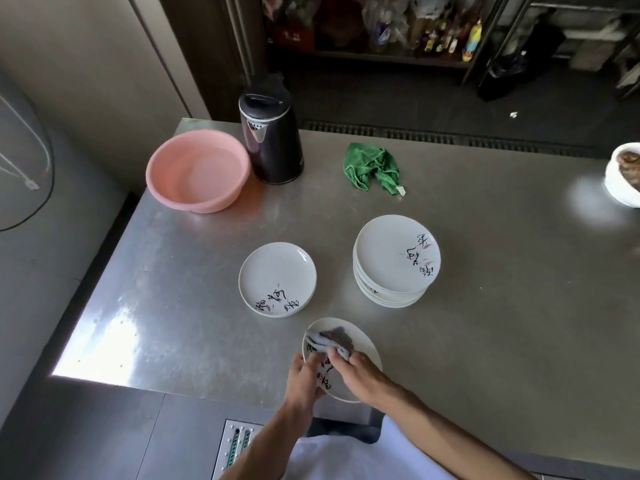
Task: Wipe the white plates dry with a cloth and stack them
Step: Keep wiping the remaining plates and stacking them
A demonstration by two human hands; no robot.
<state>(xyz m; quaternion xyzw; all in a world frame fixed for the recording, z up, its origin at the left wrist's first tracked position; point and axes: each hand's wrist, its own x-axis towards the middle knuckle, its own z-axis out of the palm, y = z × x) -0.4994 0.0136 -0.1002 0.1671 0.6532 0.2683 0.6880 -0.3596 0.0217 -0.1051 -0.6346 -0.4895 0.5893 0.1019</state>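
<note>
A white plate point(363, 344) with black brush lettering is held tilted above the near edge of the steel table. My left hand point(304, 377) grips its lower left rim. My right hand point(360, 375) grips a grey and white cloth point(332, 339) and presses it on the plate's face. A single white plate point(277, 275) lies flat to the left of centre. A stack of several white plates point(396, 259) stands to its right.
On the steel table point(485, 289) a pink basin point(197, 169) and a dark kettle point(272, 136) stand at the back left. A crumpled green cloth point(372, 166) lies behind the stack. A white bowl point(625, 174) with food sits at the right edge.
</note>
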